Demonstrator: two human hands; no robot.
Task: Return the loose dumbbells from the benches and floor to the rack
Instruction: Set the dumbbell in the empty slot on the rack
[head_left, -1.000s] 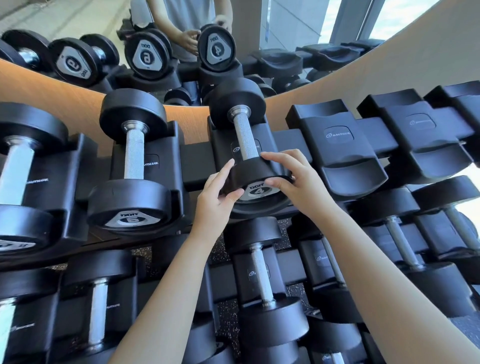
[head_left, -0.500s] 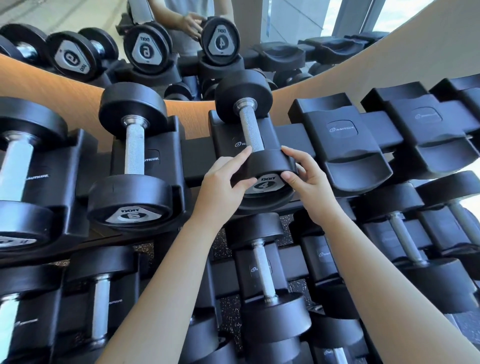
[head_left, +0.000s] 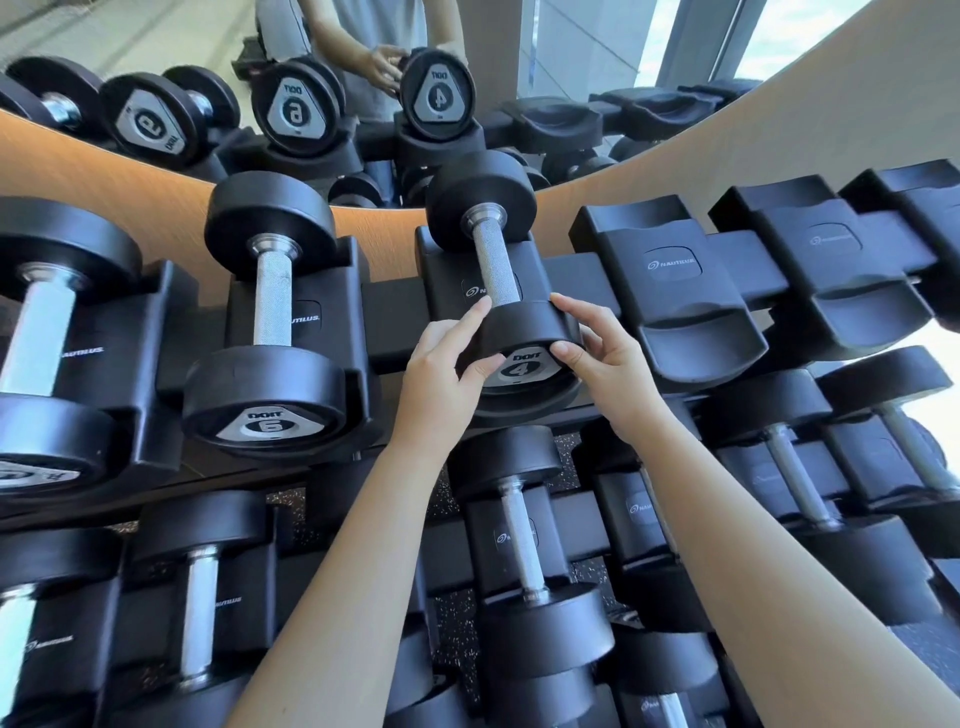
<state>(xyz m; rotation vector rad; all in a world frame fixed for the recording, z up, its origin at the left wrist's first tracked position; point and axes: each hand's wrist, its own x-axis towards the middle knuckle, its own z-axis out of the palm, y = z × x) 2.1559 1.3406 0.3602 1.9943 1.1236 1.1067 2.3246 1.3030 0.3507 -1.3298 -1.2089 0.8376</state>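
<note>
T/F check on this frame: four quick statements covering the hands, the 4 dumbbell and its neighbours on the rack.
1. The left hand and right hand both grip the near head of the dumbbell marked 4. True.
2. That dumbbell lies on the floor. False: it rests on the top row of the rack.
3. The dumbbell marked 6 sits one place to its left. True.
4. Another dumbbell fills the place on its right. False: the right-hand cradle is empty.

Blk rack (head_left: 675, 312), 4 dumbbell (head_left: 496, 265), 6 dumbbell (head_left: 270, 301) cradled
</note>
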